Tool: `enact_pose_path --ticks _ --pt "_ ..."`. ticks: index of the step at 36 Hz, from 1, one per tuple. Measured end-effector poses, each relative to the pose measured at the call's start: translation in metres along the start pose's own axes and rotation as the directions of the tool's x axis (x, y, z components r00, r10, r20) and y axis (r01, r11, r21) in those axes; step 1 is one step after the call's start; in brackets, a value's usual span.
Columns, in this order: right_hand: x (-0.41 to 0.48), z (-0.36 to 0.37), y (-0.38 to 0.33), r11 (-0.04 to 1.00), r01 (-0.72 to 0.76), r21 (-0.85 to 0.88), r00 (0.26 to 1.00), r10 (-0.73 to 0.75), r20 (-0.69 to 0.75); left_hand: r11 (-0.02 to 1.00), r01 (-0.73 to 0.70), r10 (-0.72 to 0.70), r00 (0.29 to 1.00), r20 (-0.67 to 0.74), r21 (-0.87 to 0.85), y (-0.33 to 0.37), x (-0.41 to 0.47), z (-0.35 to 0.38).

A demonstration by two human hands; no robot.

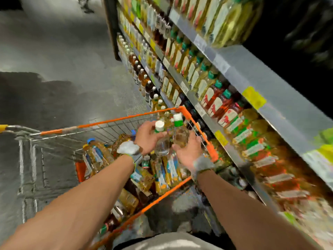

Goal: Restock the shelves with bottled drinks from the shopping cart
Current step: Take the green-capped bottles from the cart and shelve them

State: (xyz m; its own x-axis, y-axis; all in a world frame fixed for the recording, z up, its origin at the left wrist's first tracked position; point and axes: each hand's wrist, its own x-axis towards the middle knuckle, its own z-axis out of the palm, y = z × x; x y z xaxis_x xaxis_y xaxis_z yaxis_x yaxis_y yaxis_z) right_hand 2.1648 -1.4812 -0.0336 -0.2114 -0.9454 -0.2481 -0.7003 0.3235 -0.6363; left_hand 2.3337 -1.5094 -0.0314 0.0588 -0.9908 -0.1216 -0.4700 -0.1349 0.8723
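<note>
Both bare forearms reach out from the bottom of the head view over the shopping cart (pixel 115 120). The left hand (pixel 146 138) has its fingers curled round a clear white-capped bottle (pixel 163 144). Just beside it, the right hand (pixel 189 150) grips a second bottle (pixel 181 136) with a green band under its cap. Both bottles are held above the cart's far corner. More bottled drinks (pixel 162 175) lie piled in the cart. Stocked shelves (pixel 232 69) stand just to the right.
</note>
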Motion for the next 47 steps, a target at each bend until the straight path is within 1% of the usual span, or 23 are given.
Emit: enact_pose_path --ticks 1,2,4,6,7,8,10,11,14,15,18,21,22,23,27,29,32,35,39,43,46,47 --pt "-0.002 0.000 0.000 1.000 0.005 0.015 1.000 -0.005 -0.003 1.000 0.001 -0.001 1.000 -0.014 -0.009 0.003 0.000 0.000" --pt "-0.009 -0.015 0.006 0.999 0.000 0.034 0.999 0.002 -0.049 0.999 -0.052 0.052 0.999 -0.013 -0.010 0.020 -0.003 0.008" --pt "-0.016 -0.030 0.009 0.998 -0.016 0.057 0.993 0.023 -0.112 0.993 -0.117 0.117 0.993 0.018 -0.016 0.035 -0.003 0.015" --pt "-0.027 -0.057 0.022 0.995 -0.020 0.101 0.980 0.040 -0.197 0.978 -0.210 0.209 0.975 0.072 0.010 0.063 -0.009 0.030" --pt "-0.034 -0.074 0.030 0.992 -0.017 0.128 0.971 0.047 -0.233 0.972 -0.236 0.233 0.968 0.097 0.018 0.079 -0.012 0.042" --pt "-0.034 -0.074 0.030 0.989 -0.008 0.146 0.970 0.043 -0.240 0.971 -0.236 0.233 0.968 0.093 0.025 0.079 -0.008 0.041" --pt "-0.053 -0.108 0.053 0.975 0.003 0.222 0.949 0.068 -0.309 0.948 -0.318 0.311 0.942 0.125 0.033 0.111 -0.024 0.068" --pt "-0.055 -0.110 0.052 0.969 0.019 0.245 0.945 0.062 -0.320 0.948 -0.317 0.311 0.942 0.129 0.022 0.116 -0.025 0.067" --pt "-0.080 -0.150 0.080 0.945 0.055 0.323 0.905 0.090 -0.417 0.907 -0.420 0.418 0.894 0.162 -0.022 0.163 -0.057 0.098" --pt "-0.088 -0.162 0.089 0.940 0.070 0.334 0.888 0.094 -0.450 0.887 -0.462 0.457 0.870 0.183 -0.019 0.175 -0.067 0.107" --pt "-0.101 -0.183 0.103 0.932 0.082 0.353 0.855 0.116 -0.506 0.849 -0.529 0.523 0.833 0.181 -0.020 0.195 -0.084 0.127" --pt "-0.122 -0.210 0.127 0.913 0.128 0.387 0.831 0.114 -0.545 0.830 -0.558 0.554 0.816 0.168 -0.027 0.219 -0.109 0.153" --pt "-0.123 -0.210 0.126 0.906 0.146 0.397 0.834 0.103 -0.541 0.830 -0.557 0.554 0.818 0.154 -0.030 0.221 -0.110 0.153" --pt "-0.130 -0.218 0.134 0.901 0.157 0.404 0.828 0.103 -0.551 0.815 -0.577 0.577 0.803 0.149 -0.049 0.228 -0.116 0.165" --pt "-0.143 -0.228 0.140 0.905 0.185 0.382 0.785 0.097 -0.611 0.810 -0.582 0.585 0.790 0.182 -0.077 0.248 -0.132 0.178" --pt "-0.146 -0.232 0.139 0.909 0.182 0.375 0.775 0.102 -0.623 0.807 -0.580 0.591 0.785 0.186 -0.112 0.254 -0.131 0.179" --pt "-0.146 -0.240 0.137 0.893 0.194 0.406 0.764 0.122 -0.633 0.772 -0.622 0.635 0.746 0.202 -0.131 0.266 -0.135 0.182" --pt "-0.142 -0.251 0.131 0.864 0.198 0.462 0.750 0.170 -0.639 0.737 -0.663 0.671 0.694 0.260 -0.132 0.278 -0.132 0.182" --pt "-0.135 -0.267 0.116 0.832 0.231 0.505 0.743 0.185 -0.644 0.730 -0.656 0.681 0.678 0.278 -0.191 0.291 -0.120 0.180" --pt "-0.124 -0.275 0.098 0.844 0.252 0.474 0.694 0.183 -0.696 0.719 -0.653 0.690 0.629 0.359 -0.237 0.299 -0.100 0.174" --pt "-0.117 -0.277 0.095 0.864 0.219 0.453 0.702 0.182 -0.688 0.713 -0.653 0.696 0.616 0.369 -0.255 0.303 -0.092 0.173" --pt "-0.114 -0.276 0.092 0.872 0.205 0.444 0.693 0.191 -0.696 0.709 -0.651 0.702 0.610 0.369 -0.272 0.304 -0.085 0.172"
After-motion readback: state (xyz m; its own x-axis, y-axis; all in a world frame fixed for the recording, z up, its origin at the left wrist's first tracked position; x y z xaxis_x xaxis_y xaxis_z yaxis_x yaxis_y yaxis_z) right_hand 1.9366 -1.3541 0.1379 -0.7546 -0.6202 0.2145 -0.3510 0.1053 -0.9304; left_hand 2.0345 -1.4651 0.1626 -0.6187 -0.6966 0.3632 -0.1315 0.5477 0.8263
